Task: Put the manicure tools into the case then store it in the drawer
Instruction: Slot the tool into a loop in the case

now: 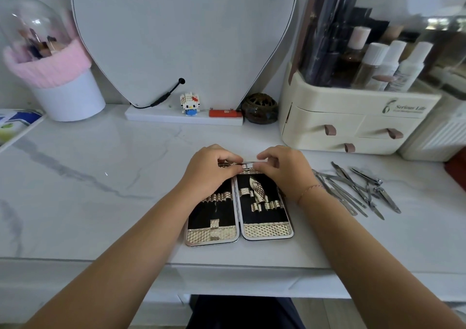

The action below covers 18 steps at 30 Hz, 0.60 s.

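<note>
The manicure case (264,229) lies open and flat on the marble table near the front edge, its black lining crossed by gold straps. Over the case's far end my left hand (210,171) and my right hand (285,171) both pinch a small silver nail clipper (249,164), holding it level between the fingertips. The far part of the case is hidden under my hands. A loose pile of silver manicure tools (358,190) lies on the table to the right of my right wrist.
A cream organiser with three small drawers (335,127) stands at the back right, bottles on top. A heart-shaped mirror (181,38) leans behind, with a small figure, an orange item and a dark jar at its base. A pink-rimmed brush holder (58,81) stands back left.
</note>
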{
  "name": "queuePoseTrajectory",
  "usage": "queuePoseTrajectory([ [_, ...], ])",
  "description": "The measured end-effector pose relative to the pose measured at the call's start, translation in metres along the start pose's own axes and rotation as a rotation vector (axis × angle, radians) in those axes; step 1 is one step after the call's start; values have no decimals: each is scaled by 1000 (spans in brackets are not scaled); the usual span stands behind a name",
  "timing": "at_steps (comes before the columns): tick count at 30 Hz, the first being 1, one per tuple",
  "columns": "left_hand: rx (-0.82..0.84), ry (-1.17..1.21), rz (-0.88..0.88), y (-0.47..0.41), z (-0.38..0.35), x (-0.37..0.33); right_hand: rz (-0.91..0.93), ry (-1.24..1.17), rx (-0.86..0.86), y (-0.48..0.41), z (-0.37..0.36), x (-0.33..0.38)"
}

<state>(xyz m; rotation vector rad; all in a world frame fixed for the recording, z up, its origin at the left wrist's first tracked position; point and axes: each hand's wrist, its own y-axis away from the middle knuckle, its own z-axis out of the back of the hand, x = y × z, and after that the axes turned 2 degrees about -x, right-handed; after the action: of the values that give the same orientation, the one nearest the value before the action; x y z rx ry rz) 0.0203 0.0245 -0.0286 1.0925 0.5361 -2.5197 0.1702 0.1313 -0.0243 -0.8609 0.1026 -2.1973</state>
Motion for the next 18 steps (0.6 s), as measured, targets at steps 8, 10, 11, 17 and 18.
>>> queuePoseTrajectory([
  [8,17,62,-8,1,1,-1,-237,232,18,23,81,-53],
  [10,14,64,-3,1,1,-1,-243,277,54,27,81,-62],
  [11,11,67,-2,1,0,-1,-239,273,53,29,80,-64],
  [17,-3,76,8,3,1,-1,-258,240,7,29,74,-70],
  [18,-5,74,11,3,1,-1,-258,250,19,28,73,-70],
])
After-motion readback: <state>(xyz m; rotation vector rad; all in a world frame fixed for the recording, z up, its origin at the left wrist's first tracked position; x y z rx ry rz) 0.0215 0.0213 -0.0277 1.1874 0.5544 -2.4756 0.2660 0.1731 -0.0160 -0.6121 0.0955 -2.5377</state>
